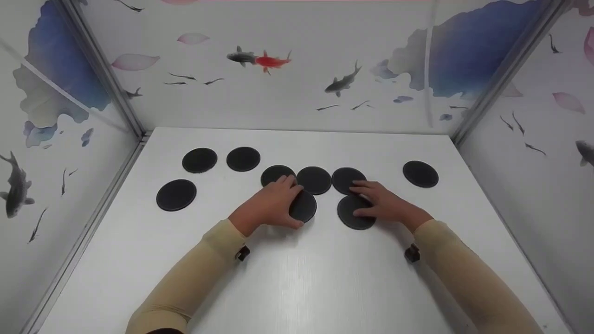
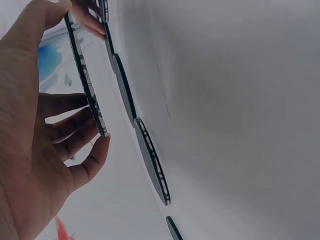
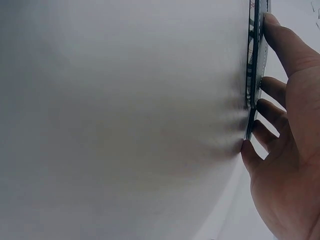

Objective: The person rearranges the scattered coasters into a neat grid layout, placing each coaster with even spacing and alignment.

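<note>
Head view catches the person across the bench point(image 1: 287, 283), nine black discs in reach. The left hand point(image 1: 274, 202) has its thumb and fingers clamped on opposite edges of a lifted disc point(image 1: 305, 207), which I can see clear of the surface in the left wrist view. At three o'clock from it, the right hand point(image 1: 389, 204) has its fingers apart: thumb on a near disc point(image 1: 352, 222), other fingers at a far disc point(image 1: 344, 178), which sits at the near one's twelve. Towards nine o'clock from that far disc come a middle disc point(image 1: 314, 180) and a partly hidden disc point(image 1: 275, 172). Three outlying discs point(image 1: 176, 195) spread from nine to ten o'clock of the left hand; a lone disc point(image 1: 420, 174) lies at the right hand's two o'clock.
</note>
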The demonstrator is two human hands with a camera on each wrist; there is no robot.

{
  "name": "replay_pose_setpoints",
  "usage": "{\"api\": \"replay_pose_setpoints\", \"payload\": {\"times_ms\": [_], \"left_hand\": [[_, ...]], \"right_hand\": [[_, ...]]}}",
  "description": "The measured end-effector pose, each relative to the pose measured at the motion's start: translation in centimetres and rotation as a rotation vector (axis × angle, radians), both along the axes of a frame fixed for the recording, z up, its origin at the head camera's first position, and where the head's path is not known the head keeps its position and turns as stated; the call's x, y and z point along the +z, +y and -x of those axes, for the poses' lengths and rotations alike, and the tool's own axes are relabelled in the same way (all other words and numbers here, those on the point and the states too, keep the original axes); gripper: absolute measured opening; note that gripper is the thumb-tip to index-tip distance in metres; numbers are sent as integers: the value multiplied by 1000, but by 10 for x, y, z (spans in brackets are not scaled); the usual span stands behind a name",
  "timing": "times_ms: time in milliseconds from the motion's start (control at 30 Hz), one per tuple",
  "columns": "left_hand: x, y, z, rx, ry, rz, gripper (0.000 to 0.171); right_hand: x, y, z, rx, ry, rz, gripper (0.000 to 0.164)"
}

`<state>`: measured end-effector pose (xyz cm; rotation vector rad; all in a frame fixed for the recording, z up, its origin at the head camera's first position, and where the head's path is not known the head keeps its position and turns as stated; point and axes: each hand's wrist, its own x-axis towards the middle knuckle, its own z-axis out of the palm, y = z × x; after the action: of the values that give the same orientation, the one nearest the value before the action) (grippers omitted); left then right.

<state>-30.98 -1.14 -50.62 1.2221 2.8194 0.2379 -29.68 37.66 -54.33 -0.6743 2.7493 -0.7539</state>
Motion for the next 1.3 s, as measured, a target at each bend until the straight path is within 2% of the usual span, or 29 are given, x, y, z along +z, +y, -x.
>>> {"api": "replay_pose_setpoints", "payload": {"times_ms": [267, 467, 867, 1067, 1300], "left_hand": [[-1, 16, 1, 17, -2, 22, 108], [-4, 26, -1, 5, 9, 26, 108], [-11, 43, -4, -17, 27, 90, 109], [-11, 50, -5, -24, 13, 85, 106], [-16, 57, -3, -40, 43, 81, 105]], "right_hand": [[0, 1, 0, 2, 2, -20, 83], [2, 0, -1, -2, -3, -15, 84], [1, -1, -1, -2, 1, -13, 84], [3, 0, -1, -14, -17, -6, 85], [1, 0, 0, -16, -20, -6, 86]]}}
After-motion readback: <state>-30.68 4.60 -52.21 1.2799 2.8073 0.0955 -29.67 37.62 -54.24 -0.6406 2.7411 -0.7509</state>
